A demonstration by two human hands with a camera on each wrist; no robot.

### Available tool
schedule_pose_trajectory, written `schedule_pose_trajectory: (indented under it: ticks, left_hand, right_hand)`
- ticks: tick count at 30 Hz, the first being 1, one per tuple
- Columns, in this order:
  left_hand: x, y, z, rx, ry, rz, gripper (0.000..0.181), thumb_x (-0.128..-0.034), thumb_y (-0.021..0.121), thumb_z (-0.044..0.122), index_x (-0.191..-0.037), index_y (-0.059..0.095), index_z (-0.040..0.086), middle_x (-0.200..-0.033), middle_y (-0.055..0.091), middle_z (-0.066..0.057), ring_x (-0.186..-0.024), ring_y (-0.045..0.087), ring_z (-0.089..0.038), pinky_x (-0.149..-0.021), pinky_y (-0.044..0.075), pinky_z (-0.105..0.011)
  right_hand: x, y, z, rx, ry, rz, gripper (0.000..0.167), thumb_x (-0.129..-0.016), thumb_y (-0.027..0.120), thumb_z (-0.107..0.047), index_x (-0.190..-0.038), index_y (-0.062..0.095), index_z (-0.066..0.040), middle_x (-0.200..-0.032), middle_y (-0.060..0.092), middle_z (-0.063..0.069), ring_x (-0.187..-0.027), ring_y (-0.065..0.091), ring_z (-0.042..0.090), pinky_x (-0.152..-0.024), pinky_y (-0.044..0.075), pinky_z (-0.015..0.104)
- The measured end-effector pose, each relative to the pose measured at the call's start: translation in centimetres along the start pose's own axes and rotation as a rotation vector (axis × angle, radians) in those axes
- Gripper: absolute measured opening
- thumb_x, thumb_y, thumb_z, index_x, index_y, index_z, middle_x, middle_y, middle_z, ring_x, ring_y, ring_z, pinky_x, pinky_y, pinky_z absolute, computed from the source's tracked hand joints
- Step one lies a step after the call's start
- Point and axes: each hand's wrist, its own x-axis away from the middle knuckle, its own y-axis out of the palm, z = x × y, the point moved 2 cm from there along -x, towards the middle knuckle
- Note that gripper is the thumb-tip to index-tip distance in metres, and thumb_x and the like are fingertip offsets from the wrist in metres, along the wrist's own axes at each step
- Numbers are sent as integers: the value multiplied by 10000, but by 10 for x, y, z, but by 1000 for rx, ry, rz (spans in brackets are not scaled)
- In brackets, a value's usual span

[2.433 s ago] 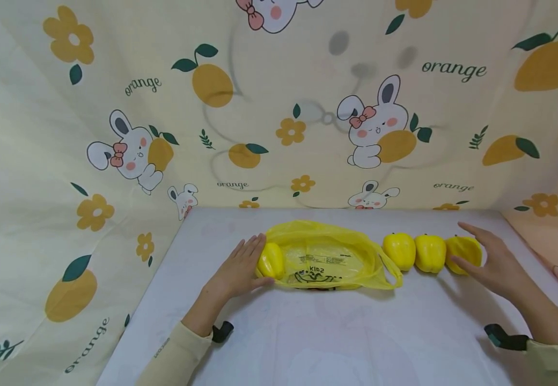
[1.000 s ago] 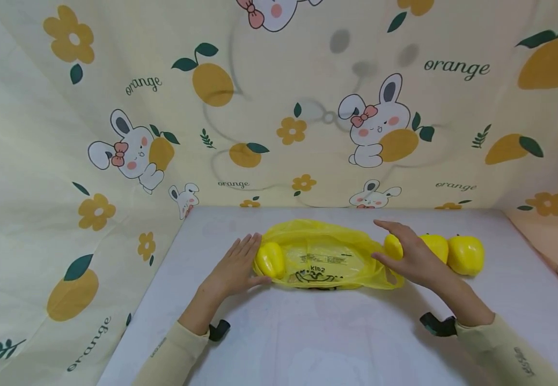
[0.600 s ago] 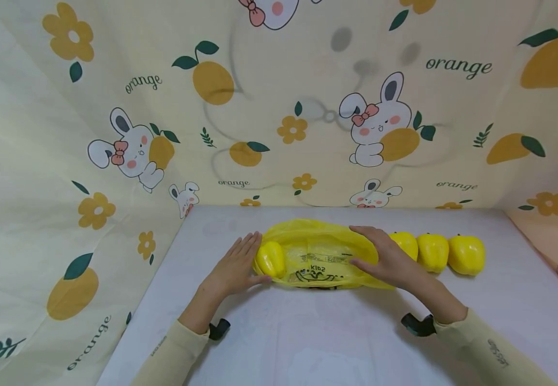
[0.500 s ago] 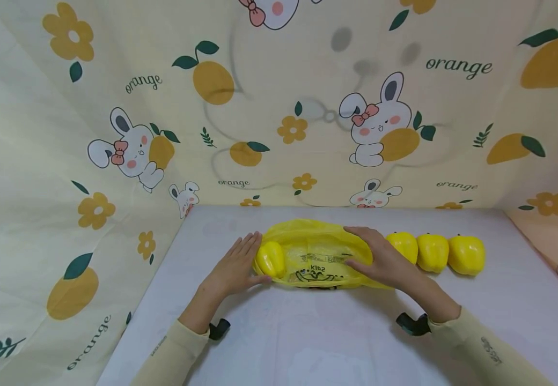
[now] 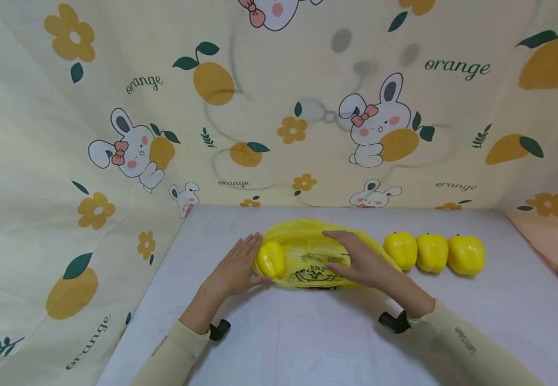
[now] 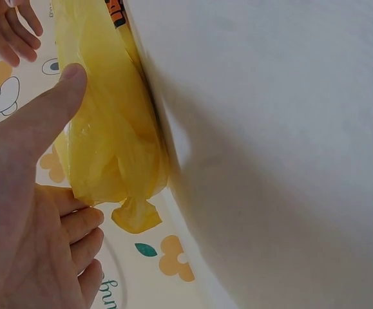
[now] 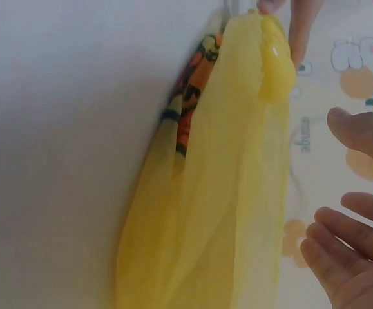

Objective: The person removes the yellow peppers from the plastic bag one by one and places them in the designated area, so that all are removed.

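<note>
A translucent yellow plastic bag (image 5: pixel 317 254) with black print lies on the white table. On its left end sits a yellow bell pepper (image 5: pixel 271 260). The left hand (image 5: pixel 234 269) rests beside that end, fingers extended, thumb below the pepper; in the left wrist view its thumb and fingers lie along the bag (image 6: pixel 109 129). Above the right part of the bag hovers the right hand (image 5: pixel 363 264), thumb and fingers spread, nothing between them. From the right wrist, the pepper (image 7: pixel 277 61) shows at the bag's far end, and the right hand (image 7: pixel 357 244) appears apart from the bag (image 7: pixel 218 193).
Three yellow peppers stand in a row right of the bag: one close to its edge (image 5: pixel 401 251), a middle one (image 5: pixel 432 253) and an outer one (image 5: pixel 466 255). A printed cloth (image 5: pixel 259 118) rises behind the white table (image 5: pixel 317 338).
The right hand has moved left from the outer pepper, past the row, to above the bag. The left hand has stayed nearly still beside the pepper at the bag's left end.
</note>
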Motion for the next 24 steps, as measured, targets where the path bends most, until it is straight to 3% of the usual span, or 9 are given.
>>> schedule_pose_trajectory:
  ticks: [24]
  left_hand:
    - [-2,2,2,-25,14,0,1116,-969,721,620,-1706,163,-6,-1791,157,-159,-1663,143,-299,-1362,106,-450]
  right_hand:
    - [-31,41,-16,-6,-42,-80,771,-949,853,-252,-1586,477,-34,-1571,537,185,-1455,492,405,-1201,444,596]
